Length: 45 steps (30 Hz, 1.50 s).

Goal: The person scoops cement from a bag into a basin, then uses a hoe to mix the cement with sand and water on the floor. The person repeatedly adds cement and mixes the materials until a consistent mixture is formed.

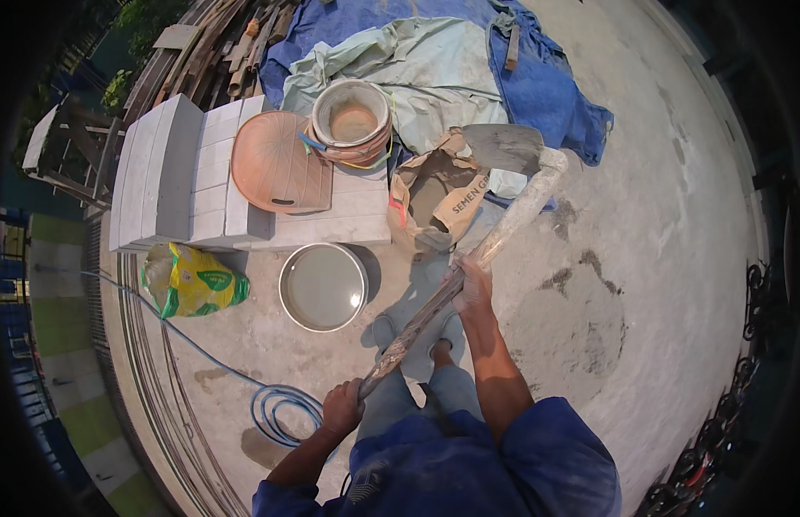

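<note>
Rough, matt wooden tool handle (421, 321)

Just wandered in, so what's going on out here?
Someone in a blue shirt grips a long-handled hoe: left hand at the near end, right hand farther up. The blade is beside an open brown paper bag; whether they touch is unclear. A round tub of liquid stands nearby.

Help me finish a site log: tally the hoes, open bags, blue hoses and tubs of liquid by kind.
Hoe: 1
Open bags: 2 (brown bag, yellow-green bag)
Blue hose: 1
Tub of liquid: 1
Total: 5
</note>
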Each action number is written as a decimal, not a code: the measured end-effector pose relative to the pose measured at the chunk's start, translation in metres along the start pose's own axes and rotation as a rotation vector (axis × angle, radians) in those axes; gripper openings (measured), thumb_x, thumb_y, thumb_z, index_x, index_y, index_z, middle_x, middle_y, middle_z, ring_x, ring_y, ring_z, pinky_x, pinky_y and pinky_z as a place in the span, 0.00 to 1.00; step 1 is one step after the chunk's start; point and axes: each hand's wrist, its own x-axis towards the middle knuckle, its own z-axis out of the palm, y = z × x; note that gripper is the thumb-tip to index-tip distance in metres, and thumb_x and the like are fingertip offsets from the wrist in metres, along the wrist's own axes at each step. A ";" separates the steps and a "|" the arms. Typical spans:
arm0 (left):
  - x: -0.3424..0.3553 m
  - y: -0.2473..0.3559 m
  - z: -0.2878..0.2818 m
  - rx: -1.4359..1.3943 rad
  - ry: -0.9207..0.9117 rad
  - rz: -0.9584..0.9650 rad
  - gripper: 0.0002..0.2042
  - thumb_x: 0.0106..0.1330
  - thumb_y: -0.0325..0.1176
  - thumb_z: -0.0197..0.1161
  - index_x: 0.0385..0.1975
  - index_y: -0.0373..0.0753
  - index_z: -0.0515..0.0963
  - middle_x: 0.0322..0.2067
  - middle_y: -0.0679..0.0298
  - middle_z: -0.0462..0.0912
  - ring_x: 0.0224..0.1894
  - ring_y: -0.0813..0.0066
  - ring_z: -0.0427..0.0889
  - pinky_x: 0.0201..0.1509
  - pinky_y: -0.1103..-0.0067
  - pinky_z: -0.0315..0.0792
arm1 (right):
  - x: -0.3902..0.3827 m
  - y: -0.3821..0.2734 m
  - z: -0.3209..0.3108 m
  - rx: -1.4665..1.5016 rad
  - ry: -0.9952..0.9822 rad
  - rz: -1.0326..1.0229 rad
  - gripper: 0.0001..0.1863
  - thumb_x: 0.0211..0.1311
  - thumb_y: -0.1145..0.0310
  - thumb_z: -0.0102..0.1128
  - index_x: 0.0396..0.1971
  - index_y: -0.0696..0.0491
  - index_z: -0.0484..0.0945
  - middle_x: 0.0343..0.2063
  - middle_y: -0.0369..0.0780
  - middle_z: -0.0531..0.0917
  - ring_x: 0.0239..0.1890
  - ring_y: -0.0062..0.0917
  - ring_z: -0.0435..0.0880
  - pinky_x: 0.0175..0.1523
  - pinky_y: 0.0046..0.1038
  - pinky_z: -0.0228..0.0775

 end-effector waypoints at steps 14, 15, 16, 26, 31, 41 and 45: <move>-0.014 -0.123 0.075 -0.482 -0.268 -0.363 0.19 0.48 0.25 0.61 0.44 0.39 0.72 0.32 0.44 0.80 0.41 0.41 0.80 0.42 0.58 0.72 | 0.052 0.178 0.006 -0.406 0.318 0.027 0.23 0.56 0.77 0.65 0.45 0.53 0.61 0.25 0.39 0.73 0.16 0.25 0.75 0.18 0.28 0.71; -0.011 -0.129 0.081 -0.481 -0.269 -0.382 0.19 0.48 0.25 0.61 0.44 0.39 0.72 0.32 0.44 0.80 0.41 0.41 0.80 0.42 0.58 0.72 | 0.057 0.188 0.006 -0.377 0.314 0.040 0.23 0.55 0.77 0.65 0.45 0.53 0.61 0.26 0.40 0.73 0.15 0.25 0.74 0.17 0.28 0.70; -0.007 -0.135 0.086 -0.479 -0.271 -0.400 0.20 0.48 0.25 0.61 0.44 0.39 0.72 0.32 0.44 0.80 0.41 0.41 0.80 0.42 0.58 0.72 | 0.063 0.197 0.006 -0.347 0.311 0.052 0.23 0.55 0.77 0.65 0.45 0.54 0.61 0.26 0.40 0.73 0.15 0.25 0.74 0.17 0.28 0.70; 0.067 -0.194 0.209 -0.525 -0.312 -0.450 0.18 0.47 0.24 0.62 0.41 0.38 0.73 0.32 0.44 0.81 0.40 0.40 0.80 0.42 0.58 0.73 | 0.179 0.279 -0.074 -0.451 0.468 0.056 0.26 0.54 0.78 0.61 0.52 0.57 0.61 0.28 0.43 0.74 0.13 0.24 0.71 0.15 0.27 0.66; 0.116 -0.209 0.269 -0.493 -0.297 -0.426 0.18 0.47 0.23 0.63 0.40 0.36 0.73 0.33 0.45 0.80 0.41 0.42 0.80 0.43 0.59 0.73 | 0.231 0.295 -0.101 -0.451 0.500 -0.011 0.32 0.54 0.78 0.61 0.60 0.58 0.60 0.28 0.42 0.74 0.13 0.23 0.70 0.16 0.25 0.65; 0.198 -0.228 0.352 -0.404 -0.139 -0.462 0.16 0.48 0.24 0.63 0.38 0.34 0.72 0.33 0.43 0.79 0.41 0.39 0.79 0.44 0.58 0.72 | 0.312 0.298 -0.121 -0.461 0.442 -0.050 0.21 0.54 0.78 0.59 0.49 0.59 0.66 0.22 0.39 0.73 0.13 0.21 0.71 0.15 0.24 0.61; 0.187 -0.247 0.365 -0.299 -0.006 -0.352 0.14 0.49 0.26 0.66 0.35 0.34 0.72 0.30 0.44 0.79 0.40 0.40 0.79 0.42 0.58 0.72 | 0.326 0.316 -0.115 -0.513 0.452 0.074 0.23 0.54 0.77 0.61 0.50 0.61 0.64 0.22 0.41 0.74 0.13 0.24 0.73 0.15 0.25 0.64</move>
